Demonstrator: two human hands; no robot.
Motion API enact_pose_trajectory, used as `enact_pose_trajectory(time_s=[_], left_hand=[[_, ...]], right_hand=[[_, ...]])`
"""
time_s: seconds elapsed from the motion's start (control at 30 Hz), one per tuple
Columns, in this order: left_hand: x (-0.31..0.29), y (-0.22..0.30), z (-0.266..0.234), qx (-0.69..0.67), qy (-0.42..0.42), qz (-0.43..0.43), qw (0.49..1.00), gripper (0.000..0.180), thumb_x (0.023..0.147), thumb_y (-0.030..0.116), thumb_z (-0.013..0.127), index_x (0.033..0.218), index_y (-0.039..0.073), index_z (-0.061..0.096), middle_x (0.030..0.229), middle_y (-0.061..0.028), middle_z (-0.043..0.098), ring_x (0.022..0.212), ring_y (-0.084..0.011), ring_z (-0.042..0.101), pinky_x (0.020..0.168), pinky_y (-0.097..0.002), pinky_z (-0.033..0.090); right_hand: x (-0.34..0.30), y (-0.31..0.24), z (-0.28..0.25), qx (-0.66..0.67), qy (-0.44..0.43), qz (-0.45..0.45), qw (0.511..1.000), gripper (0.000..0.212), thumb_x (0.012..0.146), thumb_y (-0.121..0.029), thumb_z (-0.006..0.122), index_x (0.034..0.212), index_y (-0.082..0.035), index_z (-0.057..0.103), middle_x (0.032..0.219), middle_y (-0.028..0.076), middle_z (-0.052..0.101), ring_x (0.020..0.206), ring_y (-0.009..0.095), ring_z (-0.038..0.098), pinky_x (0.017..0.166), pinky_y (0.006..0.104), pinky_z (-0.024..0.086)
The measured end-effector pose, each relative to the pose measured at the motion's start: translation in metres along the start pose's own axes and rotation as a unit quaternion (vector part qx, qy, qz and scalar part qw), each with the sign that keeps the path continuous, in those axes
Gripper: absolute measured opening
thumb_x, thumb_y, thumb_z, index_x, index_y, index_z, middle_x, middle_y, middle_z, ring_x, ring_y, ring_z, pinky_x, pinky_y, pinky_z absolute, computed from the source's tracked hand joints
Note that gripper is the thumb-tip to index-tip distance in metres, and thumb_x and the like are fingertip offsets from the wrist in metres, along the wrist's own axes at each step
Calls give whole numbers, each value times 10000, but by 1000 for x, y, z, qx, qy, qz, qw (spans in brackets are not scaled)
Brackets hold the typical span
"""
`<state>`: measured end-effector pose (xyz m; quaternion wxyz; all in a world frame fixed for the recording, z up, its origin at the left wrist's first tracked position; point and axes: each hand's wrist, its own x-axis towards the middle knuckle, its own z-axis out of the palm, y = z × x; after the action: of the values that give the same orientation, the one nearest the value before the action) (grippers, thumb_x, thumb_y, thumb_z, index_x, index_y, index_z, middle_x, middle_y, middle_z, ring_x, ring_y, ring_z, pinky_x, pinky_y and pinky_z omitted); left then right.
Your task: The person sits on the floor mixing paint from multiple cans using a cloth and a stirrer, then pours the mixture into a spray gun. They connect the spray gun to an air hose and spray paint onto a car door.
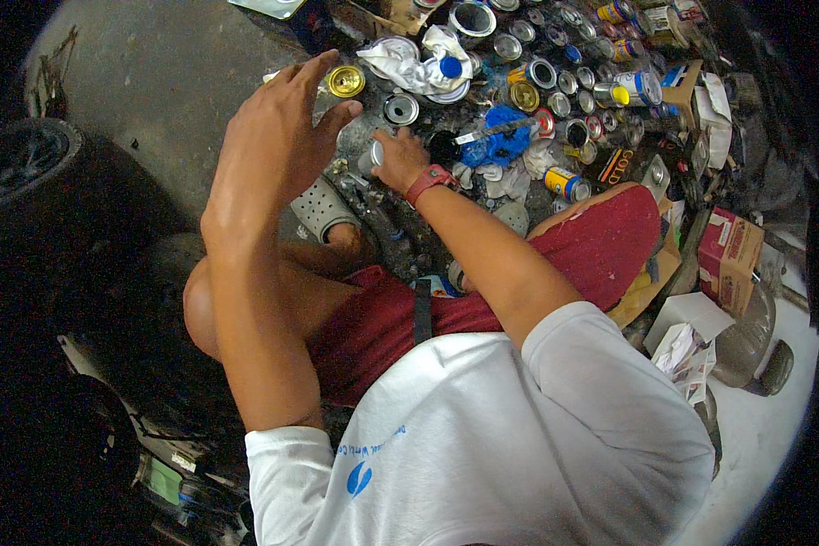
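My left hand is raised at the left, thumb apart from the stretched fingers, and I see nothing in it. Just beyond its fingertips is a gold-coloured round can. Lower down, my right hand, with a red band on the wrist, has its fingers around a small grey can; part of that can is hidden by the hand. Close above it stands a silver-rimmed can. A flat metal blade lies over a crumpled blue plastic bag to the right.
Many paint cans crowd the ground ahead and to the right. White rags lie on a large lid beyond my hands. A yellow-and-blue can rests near my right knee. Boxes are at the right, a tyre at the left.
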<state>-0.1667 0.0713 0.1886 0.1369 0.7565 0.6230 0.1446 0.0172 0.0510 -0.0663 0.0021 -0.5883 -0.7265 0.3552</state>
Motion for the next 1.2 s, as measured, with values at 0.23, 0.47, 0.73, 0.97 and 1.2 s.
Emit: enact_pose_trajectory(time_s=[0.23,0.47,0.73,0.97,1.2], left_hand=[[2,-3,-3,-8,5,-1,1000,535,1000,354,752,1433,56,651,1346,-235,711,1200,-447,696,1038,-502,564],[3,-3,-1,-15,12,10,1000,544,996,349,757,1431,41,653,1332,-223,719,1183,-443,703,1030,-499,568],[5,1,-1,-21,3,-3,1000,554,988,338,765,1436,34,648,1330,-214,720,1206,-432,694,1049,-493,557],[8,13,-6,-24,-34,-28,999,529,991,314,759,1449,74,645,1367,-205,704,1242,-425,676,1061,-495,545],[10,24,-10,-8,-73,-61,995,559,1006,285,746,1514,106,594,1410,-210,686,1295,-431,652,1078,-498,528]], right_hand=[[9,14,5,44,-4,-14,999,722,762,-212,962,1409,-185,644,1292,273,585,1233,483,628,1061,523,538],[-1,33,6,106,37,-87,990,734,754,-215,967,1421,-195,660,1286,205,606,1231,427,631,1065,477,529],[-7,38,-30,117,194,-140,964,702,763,-225,969,1399,-179,676,1328,174,634,1224,403,630,1068,485,528],[83,13,-80,159,381,-114,904,943,729,-257,988,1515,-93,492,1413,194,580,1277,408,603,1065,475,542],[94,19,-72,-28,329,21,944,920,774,-373,950,1555,-162,512,1448,114,623,1401,364,475,1138,566,362]])
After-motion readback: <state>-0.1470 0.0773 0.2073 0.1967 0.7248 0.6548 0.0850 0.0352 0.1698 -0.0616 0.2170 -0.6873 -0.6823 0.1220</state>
